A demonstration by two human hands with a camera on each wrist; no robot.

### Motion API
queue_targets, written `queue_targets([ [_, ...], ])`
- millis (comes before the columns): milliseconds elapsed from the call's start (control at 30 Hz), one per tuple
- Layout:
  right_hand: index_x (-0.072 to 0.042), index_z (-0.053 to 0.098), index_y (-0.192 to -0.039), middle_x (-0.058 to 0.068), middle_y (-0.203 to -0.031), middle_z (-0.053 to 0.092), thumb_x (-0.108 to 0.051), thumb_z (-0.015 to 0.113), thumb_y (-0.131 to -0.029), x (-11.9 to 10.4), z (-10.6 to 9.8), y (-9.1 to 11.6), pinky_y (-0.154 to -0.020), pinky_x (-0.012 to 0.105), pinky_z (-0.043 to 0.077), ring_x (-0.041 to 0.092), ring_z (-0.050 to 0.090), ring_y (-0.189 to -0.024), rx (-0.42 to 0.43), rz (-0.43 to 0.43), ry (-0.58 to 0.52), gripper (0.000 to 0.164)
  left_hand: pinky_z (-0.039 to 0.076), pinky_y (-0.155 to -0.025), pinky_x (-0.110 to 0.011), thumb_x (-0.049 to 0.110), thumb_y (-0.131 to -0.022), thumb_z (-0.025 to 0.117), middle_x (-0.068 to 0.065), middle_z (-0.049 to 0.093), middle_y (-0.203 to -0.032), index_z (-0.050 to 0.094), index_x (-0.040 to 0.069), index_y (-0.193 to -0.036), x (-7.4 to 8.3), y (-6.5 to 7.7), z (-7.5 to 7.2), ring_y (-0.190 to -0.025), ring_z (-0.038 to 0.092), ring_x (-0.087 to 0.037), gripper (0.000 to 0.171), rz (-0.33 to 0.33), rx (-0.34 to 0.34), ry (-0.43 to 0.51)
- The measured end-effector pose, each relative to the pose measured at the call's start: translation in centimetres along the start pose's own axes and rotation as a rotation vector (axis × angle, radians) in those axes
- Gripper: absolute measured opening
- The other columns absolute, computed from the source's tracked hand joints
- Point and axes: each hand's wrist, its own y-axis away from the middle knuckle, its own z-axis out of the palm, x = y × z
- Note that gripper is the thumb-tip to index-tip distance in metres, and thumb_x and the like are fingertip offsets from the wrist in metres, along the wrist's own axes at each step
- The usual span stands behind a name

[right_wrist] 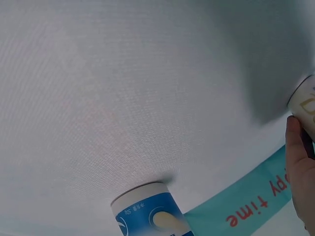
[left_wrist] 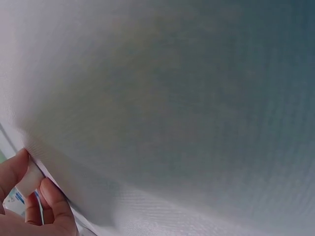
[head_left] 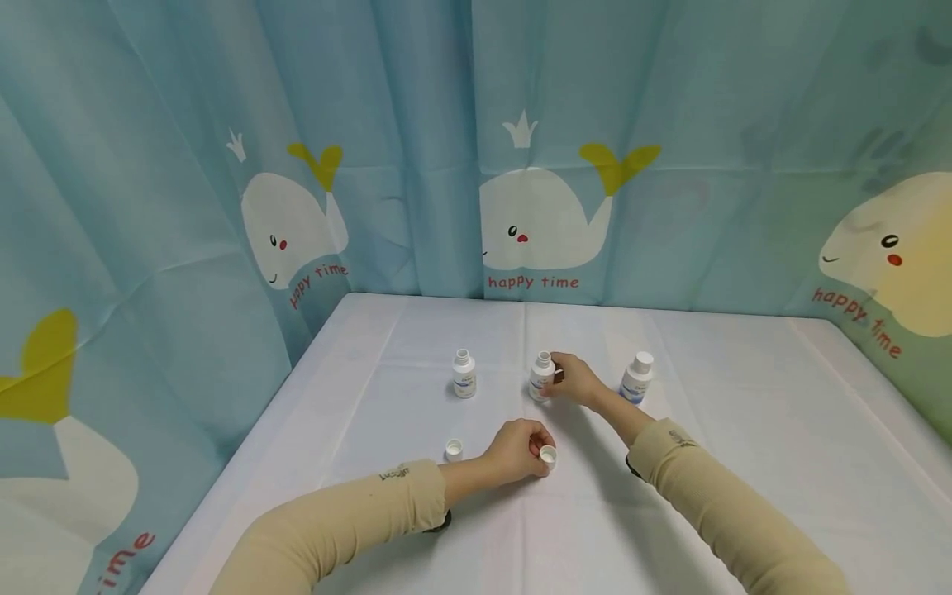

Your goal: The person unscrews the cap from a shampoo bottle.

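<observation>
My left hand [head_left: 515,450] pinches a small white cap [head_left: 548,457] low over the table, its hollow side up. In the left wrist view the same cap [left_wrist: 30,179] sits between thumb and fingers. With my right hand [head_left: 576,380] I hold an uncapped white bottle [head_left: 540,378], upright in the middle of the row. The right wrist view shows only part of this bottle [right_wrist: 306,105], at the right edge, with fingers against it. A second uncapped bottle [head_left: 464,376] stands upright to the left. Beside my left wrist lies another white cap [head_left: 454,449], hollow side up.
A capped white bottle [head_left: 636,380] with a blue label stands right of my right hand, close to the forearm. Everything is on a white-covered table [head_left: 416,347]. Behind it hangs a light blue curtain [head_left: 416,124] printed with whales.
</observation>
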Motion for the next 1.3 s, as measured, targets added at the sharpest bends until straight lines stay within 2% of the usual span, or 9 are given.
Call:
queue_targets([
  [167,0.012,0.053,-0.114,0.029,-0.111,0.06,0.005,0.07,-0.077,-0.1,0.0,0.1,-0.082,0.039,0.055,0.039,0.062,-0.101,0.013,-0.003,-0.002,0.041,0.038,-0.06,-0.013,-0.013,-0.062,0.076,-0.008,0.061,-0.07,0.066,-0.003,-0.083,0.2,0.0,0.0,-0.061,0.043,-0.001,0.026,-0.003,-0.007,-0.006],
  [400,0.013,0.052,-0.113,0.03,-0.112,0.059,0.005,0.07,-0.077,-0.4,0.0,0.3,-0.085,0.042,0.054,0.042,0.061,-0.103,0.013,-0.007,0.029,0.041,0.038,-0.058,-0.012,-0.012,-0.062,0.076,-0.002,0.056,-0.066,0.065,-0.002,-0.081,0.3,0.0,0.0,-0.059,0.042,-0.001,0.025,-0.003,-0.003,-0.039],
  [633,0.012,0.037,-0.132,0.032,-0.123,0.052,0.005,0.068,-0.079,-0.1,0.0,0.5,-0.093,0.046,0.05,0.043,0.056,-0.111,-0.046,0.077,0.022,0.062,0.039,-0.059,-0.012,-0.011,-0.063,0.076,-0.001,0.055,-0.068,0.065,-0.002,-0.085,0.1,-0.1,-0.1,-0.06,0.043,-0.001,0.026,-0.007,-0.018,-0.041],
  [833,0.012,0.034,-0.136,0.032,-0.122,0.053,0.003,0.069,-0.079,-0.3,-0.4,1.0,-0.091,0.045,0.051,0.043,0.057,-0.11,-0.028,0.095,0.03,0.068,0.04,-0.06,-0.012,-0.009,-0.063,0.078,0.0,0.055,-0.072,0.065,-0.003,-0.093,0.4,0.0,-0.4,-0.062,0.045,-0.002,0.033,-0.031,-0.035,-0.033],
  [1000,0.012,0.037,-0.134,0.032,-0.12,0.055,0.001,0.07,-0.079,-0.6,-0.8,1.8,-0.09,0.046,0.052,0.043,0.058,-0.107,-0.018,0.097,0.015,0.065,0.041,-0.061,-0.014,0.0,-0.068,0.078,-0.006,0.061,-0.078,0.065,-0.004,-0.098,0.9,0.2,-1.3,-0.066,0.048,-0.004,0.033,-0.076,-0.056,-0.034],
  [1100,0.009,0.042,-0.13,0.03,-0.116,0.058,-0.005,0.071,-0.079,0.0,-1.0,2.1,-0.087,0.044,0.054,0.041,0.061,-0.104,-0.009,0.079,0.004,0.061,0.043,-0.061,-0.017,0.01,-0.074,0.078,-0.009,0.064,-0.083,0.065,-0.003,-0.101,1.3,0.1,-2.0,-0.07,0.053,-0.008,0.032,-0.111,-0.053,-0.039],
  [1200,0.006,0.048,-0.126,0.025,-0.108,0.063,-0.016,0.072,-0.081,1.5,-1.1,2.2,-0.078,0.038,0.056,0.035,0.065,-0.096,0.003,0.024,0.022,0.055,0.045,-0.062,-0.019,0.018,-0.078,0.076,-0.009,0.066,-0.087,0.065,-0.002,-0.103,1.6,-0.2,-2.7,-0.074,0.058,-0.013,0.033,-0.118,-0.034,-0.054],
  [1300,0.005,0.051,-0.121,0.022,-0.103,0.065,-0.019,0.07,-0.083,1.8,-1.3,2.7,-0.075,0.037,0.056,0.034,0.065,-0.093,0.013,0.018,0.05,0.049,0.047,-0.064,-0.02,0.021,-0.081,0.074,-0.01,0.067,-0.09,0.065,-0.001,-0.105,2.0,-0.6,-3.1,-0.079,0.062,-0.017,0.034,-0.108,-0.028,-0.07],
])
